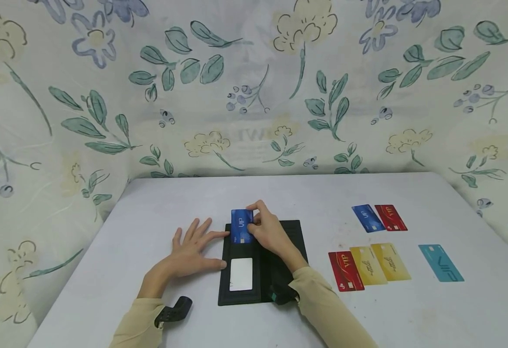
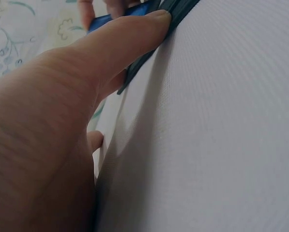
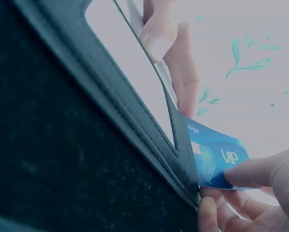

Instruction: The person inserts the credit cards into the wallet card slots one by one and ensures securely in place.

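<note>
Fingers of the right hand (image 1: pixel 273 233) pinch a blue rectangular VIP card (image 1: pixel 240 227) by its right edge, across the top left border of an open black stitched wallet (image 1: pixel 241 251), while the left hand (image 1: pixel 191 253), fingers spread wide, touches the wallet's left edge

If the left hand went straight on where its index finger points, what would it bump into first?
Likely the black wallet: the left hand seems to touch its edge there, with the blue VIP card next beyond.
</note>
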Demonstrator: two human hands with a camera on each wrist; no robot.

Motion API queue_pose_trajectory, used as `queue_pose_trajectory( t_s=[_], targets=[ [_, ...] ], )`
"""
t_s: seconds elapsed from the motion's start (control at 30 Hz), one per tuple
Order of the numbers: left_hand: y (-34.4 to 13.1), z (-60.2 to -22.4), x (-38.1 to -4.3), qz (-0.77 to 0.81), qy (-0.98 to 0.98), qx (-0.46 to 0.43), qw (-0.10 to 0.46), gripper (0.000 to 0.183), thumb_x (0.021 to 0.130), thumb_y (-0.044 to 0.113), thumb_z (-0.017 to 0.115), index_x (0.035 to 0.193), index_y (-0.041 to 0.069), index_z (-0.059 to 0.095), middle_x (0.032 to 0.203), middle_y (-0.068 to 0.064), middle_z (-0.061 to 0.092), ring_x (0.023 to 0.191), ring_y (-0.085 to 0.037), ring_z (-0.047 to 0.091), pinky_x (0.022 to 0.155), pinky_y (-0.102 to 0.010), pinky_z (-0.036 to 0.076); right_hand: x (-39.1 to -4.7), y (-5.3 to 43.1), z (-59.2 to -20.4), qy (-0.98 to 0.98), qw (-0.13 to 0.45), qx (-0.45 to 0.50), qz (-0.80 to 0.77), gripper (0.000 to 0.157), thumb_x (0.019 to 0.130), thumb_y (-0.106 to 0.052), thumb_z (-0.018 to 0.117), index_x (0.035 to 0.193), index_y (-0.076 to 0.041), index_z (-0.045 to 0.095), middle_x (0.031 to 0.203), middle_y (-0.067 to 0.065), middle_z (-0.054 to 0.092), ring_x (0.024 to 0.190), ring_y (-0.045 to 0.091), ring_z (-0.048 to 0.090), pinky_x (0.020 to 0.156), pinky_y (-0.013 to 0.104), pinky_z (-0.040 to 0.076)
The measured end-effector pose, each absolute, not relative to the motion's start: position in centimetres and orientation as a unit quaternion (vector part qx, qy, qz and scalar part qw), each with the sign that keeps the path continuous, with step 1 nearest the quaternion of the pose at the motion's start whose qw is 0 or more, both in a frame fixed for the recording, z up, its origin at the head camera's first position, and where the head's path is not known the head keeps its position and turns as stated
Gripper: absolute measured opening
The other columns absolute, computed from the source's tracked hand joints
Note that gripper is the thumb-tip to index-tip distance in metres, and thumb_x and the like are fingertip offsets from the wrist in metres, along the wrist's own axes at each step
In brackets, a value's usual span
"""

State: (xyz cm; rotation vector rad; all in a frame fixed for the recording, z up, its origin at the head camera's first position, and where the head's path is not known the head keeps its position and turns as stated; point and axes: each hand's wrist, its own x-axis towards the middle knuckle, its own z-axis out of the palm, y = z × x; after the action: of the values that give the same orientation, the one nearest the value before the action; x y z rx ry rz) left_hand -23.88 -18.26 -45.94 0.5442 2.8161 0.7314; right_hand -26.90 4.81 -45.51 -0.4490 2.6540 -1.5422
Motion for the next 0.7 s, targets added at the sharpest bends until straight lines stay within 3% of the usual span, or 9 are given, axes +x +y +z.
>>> queue_pose_trajectory(
  t_s=[0.37, 0.7],
  targets=[
    [-18.29, -46.18, -23.94, 0.249, 0.946, 0.188, 0.089, 0.075, 0.078, 0.058, 0.073, 0.143, 0.028, 0.051, 0.164, -0.02, 0.014, 0.149, -0.046, -0.006, 0.11, -0.07, -0.015, -27.05, 5.2, -45.75, 0.853, 0.03, -0.142, -0.501, 0.039, 0.096, -0.004, 0.057, 0.133, -0.009, 0.047, 0.102, 0.015, 0.064, 0.086, 0.024, 0.061, 0.079, 0.038, 0.056],
    [-18.34, -46.22, -23.86, 0.245, 0.948, 0.186, 0.086, 0.074, 0.078, 0.058, 0.073, 0.142, 0.026, 0.052, 0.164, -0.02, 0.015, 0.149, -0.046, -0.005, 0.109, -0.07, -0.015, -27.0, 5.12, -45.97, 0.871, 0.018, -0.148, -0.467, 0.038, 0.092, -0.003, 0.062, 0.128, -0.006, 0.051, 0.092, 0.01, 0.059, 0.08, 0.021, 0.056, 0.073, 0.033, 0.049]
  ],
)
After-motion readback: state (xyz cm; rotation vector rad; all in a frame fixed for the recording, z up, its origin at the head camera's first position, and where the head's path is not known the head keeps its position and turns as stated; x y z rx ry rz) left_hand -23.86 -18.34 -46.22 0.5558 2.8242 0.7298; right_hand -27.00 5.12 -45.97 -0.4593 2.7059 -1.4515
